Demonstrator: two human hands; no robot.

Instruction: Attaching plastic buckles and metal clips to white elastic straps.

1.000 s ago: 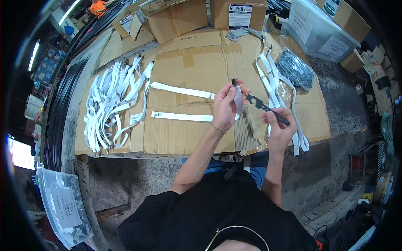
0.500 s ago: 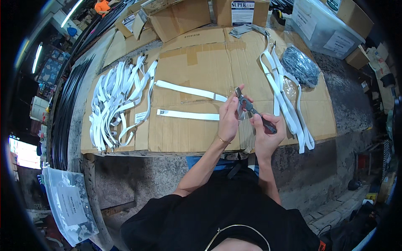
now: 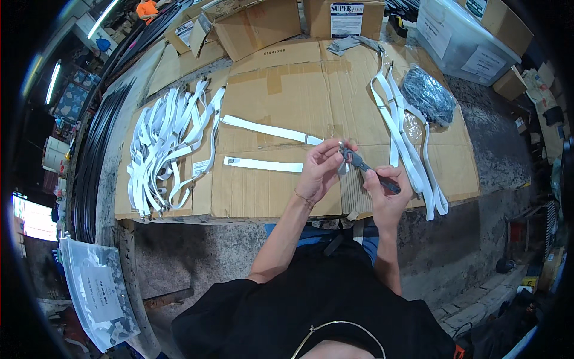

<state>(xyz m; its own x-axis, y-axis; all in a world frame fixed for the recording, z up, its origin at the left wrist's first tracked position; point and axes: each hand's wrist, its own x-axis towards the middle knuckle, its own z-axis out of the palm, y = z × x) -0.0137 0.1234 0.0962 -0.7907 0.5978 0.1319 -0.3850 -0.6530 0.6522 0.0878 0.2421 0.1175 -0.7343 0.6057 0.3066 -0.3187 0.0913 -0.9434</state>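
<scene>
In my right hand [image 3: 390, 192] are small dark pliers [image 3: 357, 161], held by the handles with the jaws pointing up and left. My left hand [image 3: 318, 172] is closed in a pinch right at the jaws; whatever small piece sits between its fingertips is too small to make out. Two flat white straps lie to the left of the hands: an upper strap [image 3: 269, 128] with a small dark slider, and a lower strap [image 3: 263, 164] with a metal piece at its left end. Their right ends run behind my left hand, so I cannot tell whether it holds either one.
A heap of white straps [image 3: 170, 137] lies left on the cardboard sheet [image 3: 281, 197]; more straps [image 3: 403, 140] lie right, beside a dark bundle in clear plastic [image 3: 427, 96]. Cardboard boxes [image 3: 257, 30] and a plastic bin [image 3: 460, 45] line the back. A bag of small parts [image 3: 101, 293] hangs lower left.
My left hand has shifted a little left and down, its fingers now curled at the jaws. The pliers have dropped slightly nearer to me, and my right hand has moved slightly right.
</scene>
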